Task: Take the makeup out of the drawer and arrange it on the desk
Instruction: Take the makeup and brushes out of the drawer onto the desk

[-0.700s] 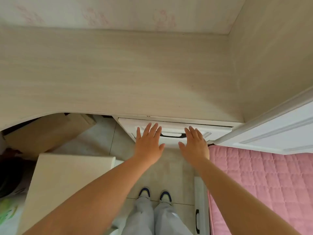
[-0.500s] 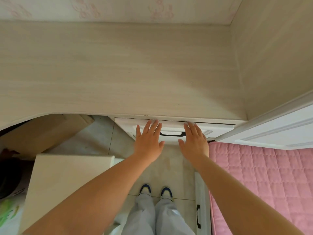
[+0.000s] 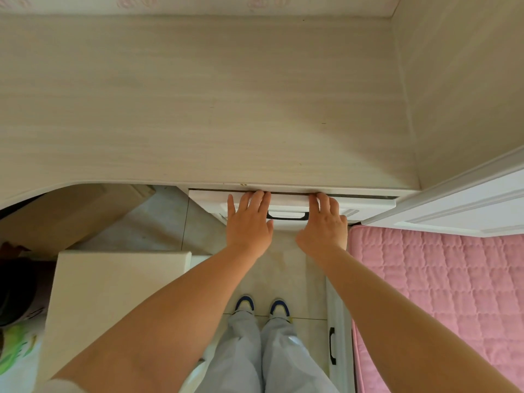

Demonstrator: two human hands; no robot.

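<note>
A white drawer [image 3: 368, 204] with a black handle [image 3: 287, 216] sits just under the front edge of the pale wood desk [image 3: 198, 109]. The drawer is closed or nearly so, and no makeup shows. My left hand [image 3: 248, 222] lies flat on the drawer front, left of the handle, with its fingertips at the top edge. My right hand [image 3: 324, 225] rests to the right of the handle, fingers curled over the drawer's top edge. Neither hand holds a loose object.
A pink quilted bed [image 3: 439, 293] lies at the right, below a white panel [image 3: 467, 205]. A pale stool or box top [image 3: 113, 293] stands at the left, with a cardboard box [image 3: 71, 214] under the desk. A wood wall [image 3: 459, 80] closes the right side.
Both hands have moved forward from in front of the drawer onto its front, and the fingertips now reach its top edge. The right fingers have curled over that edge.
</note>
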